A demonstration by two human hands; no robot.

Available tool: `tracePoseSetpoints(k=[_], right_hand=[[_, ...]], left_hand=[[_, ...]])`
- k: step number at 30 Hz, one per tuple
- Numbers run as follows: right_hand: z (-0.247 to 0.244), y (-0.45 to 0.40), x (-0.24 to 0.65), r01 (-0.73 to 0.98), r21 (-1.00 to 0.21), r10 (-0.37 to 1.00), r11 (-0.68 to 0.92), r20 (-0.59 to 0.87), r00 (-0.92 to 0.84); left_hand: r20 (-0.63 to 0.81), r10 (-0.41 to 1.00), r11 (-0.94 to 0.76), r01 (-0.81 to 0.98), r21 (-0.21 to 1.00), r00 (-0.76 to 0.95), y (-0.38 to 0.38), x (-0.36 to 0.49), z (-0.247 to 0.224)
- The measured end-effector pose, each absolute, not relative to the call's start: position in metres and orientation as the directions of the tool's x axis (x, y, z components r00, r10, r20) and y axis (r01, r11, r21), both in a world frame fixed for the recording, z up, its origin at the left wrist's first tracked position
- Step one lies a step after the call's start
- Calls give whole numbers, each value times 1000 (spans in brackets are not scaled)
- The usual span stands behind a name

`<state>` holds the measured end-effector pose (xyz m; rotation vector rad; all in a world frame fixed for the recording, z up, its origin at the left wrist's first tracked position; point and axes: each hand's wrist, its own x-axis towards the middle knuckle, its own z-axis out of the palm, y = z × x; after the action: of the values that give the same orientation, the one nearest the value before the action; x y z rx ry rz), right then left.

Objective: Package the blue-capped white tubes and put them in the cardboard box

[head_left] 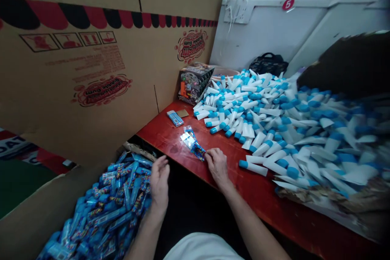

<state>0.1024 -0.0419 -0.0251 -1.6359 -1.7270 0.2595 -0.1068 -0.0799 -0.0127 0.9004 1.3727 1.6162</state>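
My right hand (217,166) is over the red table, its fingertips pinched on the near end of a shiny blue printed plastic wrapper (196,149). Another wrapper (188,137) overlaps it and catches the light. My left hand (160,183) is raised beside the table edge with fingers apart and nothing in them. Left of that hand lies a heap of tubes in blue printed wrappers (115,207) in an open carton. White tubes with blue caps (256,118) are piled on the table beyond my right hand, one lying near it.
A tall printed cardboard carton (146,57) walls off the left side. Farther back on the red table (161,130) lie a small stack of wrappers (175,118), a printed box (194,83) and a pink tub (227,72). A dark bag (268,64) sits behind the pile.
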Motion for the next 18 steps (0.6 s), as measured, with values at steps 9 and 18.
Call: tracePoseSetpoints(k=[9,18], right_hand=[[-15,-69,139,150,-984,962,100,134,238],[-12,-94,171,236,-971,956,-42,30,291]], left_hand=[[-254,920,374,-478,795,298,-51,13,6],[-231,908,397,-540,742,350,-59,56,-1]])
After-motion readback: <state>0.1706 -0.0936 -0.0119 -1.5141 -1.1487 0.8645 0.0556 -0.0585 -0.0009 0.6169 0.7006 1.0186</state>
